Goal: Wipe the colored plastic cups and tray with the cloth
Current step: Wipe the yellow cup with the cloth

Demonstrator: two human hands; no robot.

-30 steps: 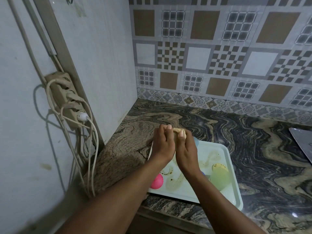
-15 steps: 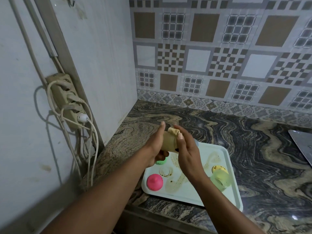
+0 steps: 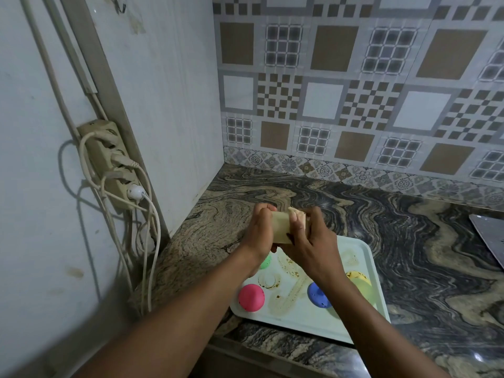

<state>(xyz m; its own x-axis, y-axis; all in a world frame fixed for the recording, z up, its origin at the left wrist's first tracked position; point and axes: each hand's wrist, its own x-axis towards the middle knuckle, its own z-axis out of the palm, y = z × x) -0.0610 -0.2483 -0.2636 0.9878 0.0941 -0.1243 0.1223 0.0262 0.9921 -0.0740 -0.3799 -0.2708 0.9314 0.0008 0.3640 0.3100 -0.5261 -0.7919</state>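
Tray [image 3: 300, 320] on the countertop's [image 3: 409, 227] near edge, beside the left wall [image 3: 177, 105].
On it I saw a front-left cup [image 3: 251, 297], a back-left cup [image 3: 266, 261] behind, and a middle cup [image 3: 317, 294] beside a right cup [image 3: 361, 287]; above, the left hand [image 3: 259, 236] held a fifth cup [image 3: 281, 227] and the right hand [image 3: 308, 241] held a cloth [image 3: 296, 214].

- swirled brown-and-black stone countertop [image 3: 409, 241], running into the corner
- square wall tiles [image 3: 354, 91] patterned in brown, grey and white behind it
- beige power strip [image 3: 109, 159] on the pale left wall, white cables [image 3: 152, 241] hanging below
- flat grey sheet [image 3: 491, 236] at the right edge, perhaps metal
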